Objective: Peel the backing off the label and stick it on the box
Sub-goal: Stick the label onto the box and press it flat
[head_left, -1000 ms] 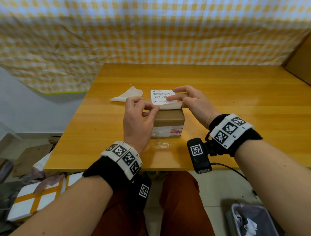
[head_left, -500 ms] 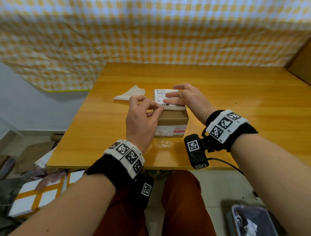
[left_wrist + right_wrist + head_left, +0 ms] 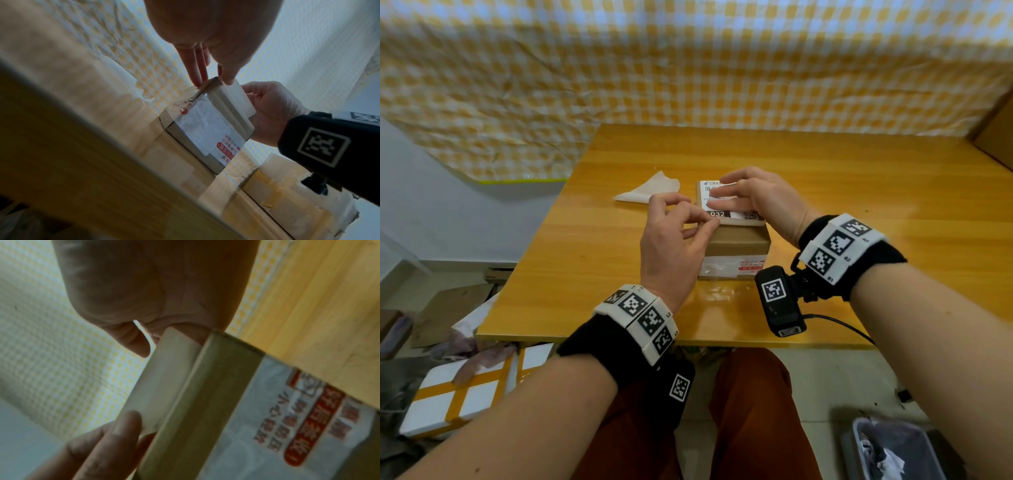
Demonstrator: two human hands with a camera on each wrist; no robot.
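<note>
A small brown cardboard box [image 3: 736, 245] stands on the wooden table [image 3: 859, 205]. The white printed label [image 3: 722, 214] lies on the box's top, and its near edge overhangs the front as a flap [image 3: 160, 386]. My right hand [image 3: 756, 195] presses flat, straight fingers on the label. The thumb and forefinger of my left hand [image 3: 678, 236] pinch the label's near left corner, seen from below as the flap [image 3: 240, 99]. The peeled backing [image 3: 650, 192] lies on the table to the left of the box.
A yellow checked cloth [image 3: 688, 68] hangs behind the table. A cardboard piece [image 3: 996, 130] leans at the far right. On the floor are a white box with yellow tape [image 3: 462, 394] at the left and a grey bin [image 3: 893, 452] at the right.
My right fingers have slid further left across the label, which now lies flatter on the box top. My left hand has kept its pinch on the near left corner.
</note>
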